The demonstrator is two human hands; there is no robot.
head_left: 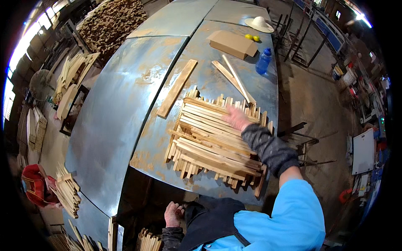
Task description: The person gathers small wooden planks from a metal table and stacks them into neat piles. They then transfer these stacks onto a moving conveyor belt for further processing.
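Note:
A stack of pale wooden strips lies on the metal table, in crossing layers with uneven ends. My right hand rests on top of the upper strips near their far right part, fingers stretched out to the left. A dark sleeve cover runs over that forearm. Low by my body, off the table's near edge, is my left hand, its fingers curled in and nothing showing in them. Beyond the stack lie a flat board at left and two crossed slats at right.
Farther along the table are a cardboard box, a blue bottle, yellow fruit and a straw hat. A person in red handles a bundle of strips at lower left. Metal racks stand along the right.

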